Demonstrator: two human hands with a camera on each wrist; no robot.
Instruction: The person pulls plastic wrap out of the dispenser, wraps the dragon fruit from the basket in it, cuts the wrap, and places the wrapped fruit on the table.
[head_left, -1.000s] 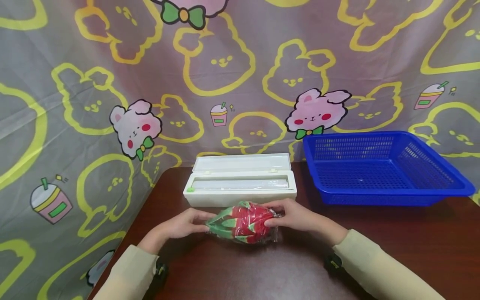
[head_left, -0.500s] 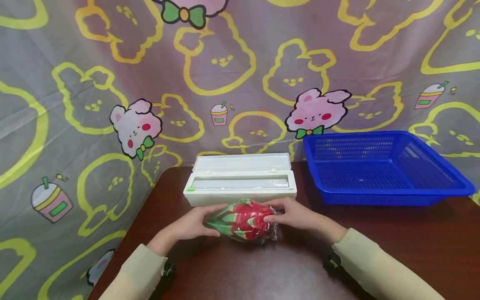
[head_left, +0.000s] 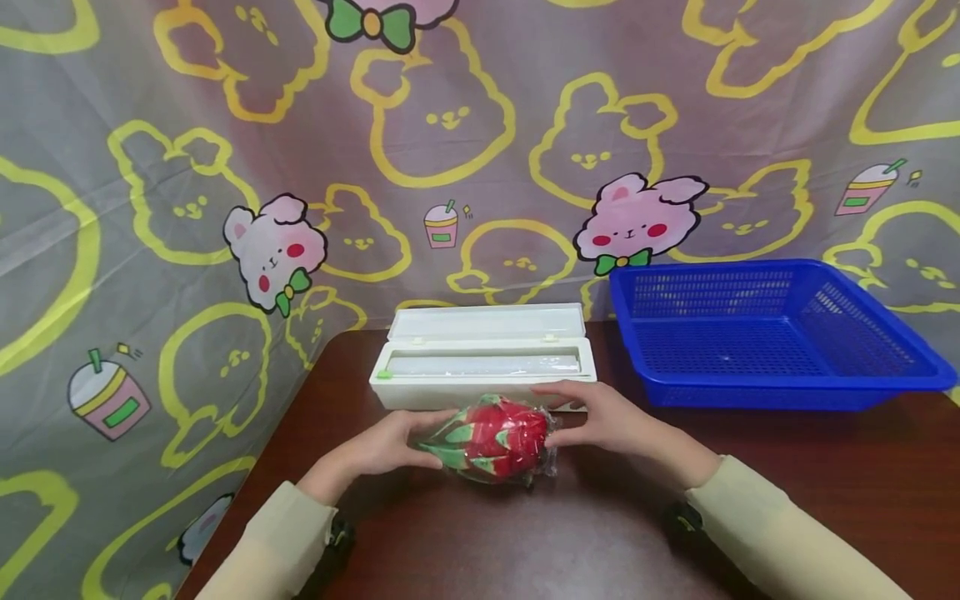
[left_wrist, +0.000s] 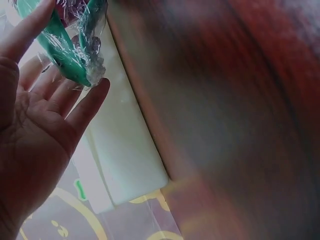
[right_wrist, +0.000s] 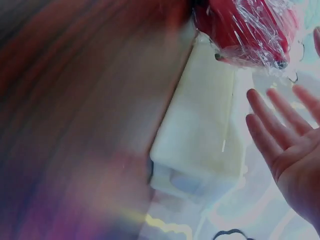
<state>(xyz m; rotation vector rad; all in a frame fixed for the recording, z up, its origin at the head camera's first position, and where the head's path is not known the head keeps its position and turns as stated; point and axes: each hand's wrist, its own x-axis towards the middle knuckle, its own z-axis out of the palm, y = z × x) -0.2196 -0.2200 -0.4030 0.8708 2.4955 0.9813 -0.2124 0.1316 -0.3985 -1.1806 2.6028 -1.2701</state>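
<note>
A red and green dragon fruit [head_left: 491, 440], wrapped in clear plastic film, is in front of the white box in the head view. My left hand [head_left: 382, 443] holds its green pointed end, thumb on the near side and fingers on the far side. In the left wrist view, the thumb [left_wrist: 30, 30] lies against the wrapped green leaves [left_wrist: 65, 55]. At the red end, my right hand [head_left: 611, 421] is spread beside the fruit. Its fingers [right_wrist: 272, 110] stand apart from the crumpled film [right_wrist: 265, 45] in the right wrist view.
Behind the fruit stands a white cling film dispenser [head_left: 480, 393], lid [head_left: 487, 322] raised, a roll of film [head_left: 487, 365] inside and a green slider at its left. A blue plastic basket [head_left: 757, 395] is at the back right of the brown table [head_left: 570, 542]. A patterned curtain hangs behind.
My left hand has taken a fuller hold round the green end. My right hand has come off the red end and moved slightly right, its fingers opening.
</note>
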